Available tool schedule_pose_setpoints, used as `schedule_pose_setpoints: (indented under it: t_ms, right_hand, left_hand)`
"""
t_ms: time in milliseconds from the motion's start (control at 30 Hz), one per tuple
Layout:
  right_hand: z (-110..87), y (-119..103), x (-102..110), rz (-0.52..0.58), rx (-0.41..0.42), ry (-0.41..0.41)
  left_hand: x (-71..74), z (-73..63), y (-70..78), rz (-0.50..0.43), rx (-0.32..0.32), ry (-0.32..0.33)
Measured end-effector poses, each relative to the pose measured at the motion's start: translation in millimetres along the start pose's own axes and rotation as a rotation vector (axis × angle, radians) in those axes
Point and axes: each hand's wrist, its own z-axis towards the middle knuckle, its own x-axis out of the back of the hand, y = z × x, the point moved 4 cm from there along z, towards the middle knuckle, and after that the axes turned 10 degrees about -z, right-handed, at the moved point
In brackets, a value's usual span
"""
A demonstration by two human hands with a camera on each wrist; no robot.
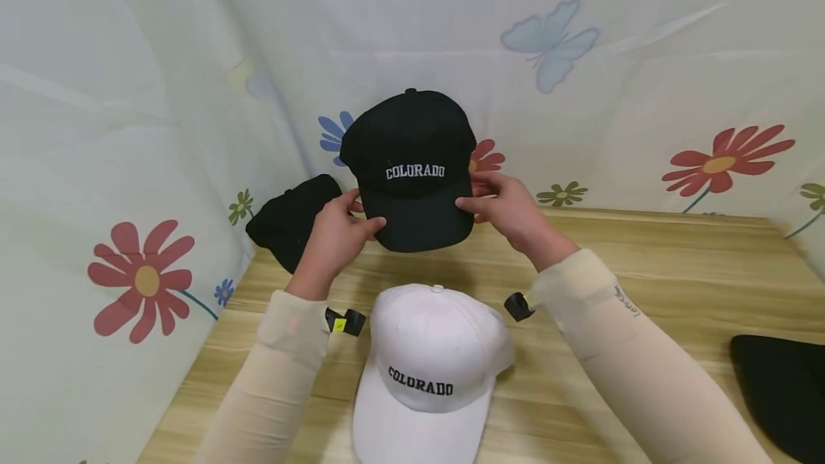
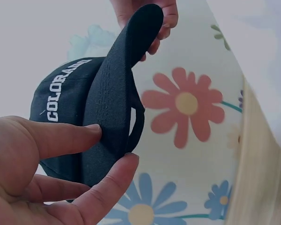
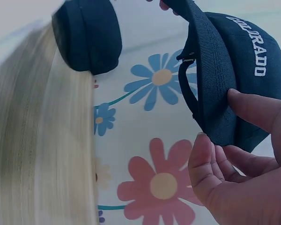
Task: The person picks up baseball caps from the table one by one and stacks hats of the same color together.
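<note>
A black baseball cap [image 1: 412, 134] with white COLORADO lettering is held up above the table, its front facing me. My left hand [image 1: 338, 235] pinches one side of its brim, thumb on top and fingers beneath. On the opposite side my right hand [image 1: 509, 213] pinches the brim the same way. The left wrist view shows the cap's brim [image 2: 110, 117] between thumb and fingers, with the back strap looping behind. In the right wrist view the strap [image 3: 187, 91] hangs below the brim. Nearer to me a white COLORADO cap [image 1: 438, 349] sits on the table.
Another black cap [image 1: 293, 220] stands at the back left, against the flowered cloth backdrop [image 1: 148, 163]. At the right edge lies a black object [image 1: 783, 385], partly out of view. The wood-grain table [image 1: 644, 271] meets the backdrop behind the hands.
</note>
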Motion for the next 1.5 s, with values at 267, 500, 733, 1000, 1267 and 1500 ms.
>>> schedule_pose_setpoints:
  t_ms: [267,500,733,1000,1267,1500]
  right_hand:
    - [-31.0,-2,18,-0.024,0.007,0.032]
    - [-61.7,-2,35,-0.085,0.003,0.056]
    - [-92.6,2,51,-0.178,0.009,0.075]
    - [-130.0,10,70,-0.278,0.008,0.098]
    - [-163.1,24,87,-0.328,-0.041,0.112]
    - [-189.8,37,100,-0.346,-0.058,0.122]
  left_hand:
    - [-8.6,-17.2,21.5,-0.006,-0.042,-0.039]
    - [-21.2,-34.1,37.1,0.034,-0.052,-0.061]
    - [-37.1,-48.3,47.5,0.025,-0.091,-0.121]
    - [-58.3,-68.7,58.8,0.011,-0.18,-0.185]
    - [-81.4,-89.5,71.0,0.037,-0.228,-0.23]
    - [-106.3,-106.9,76.0,0.104,-0.239,-0.271]
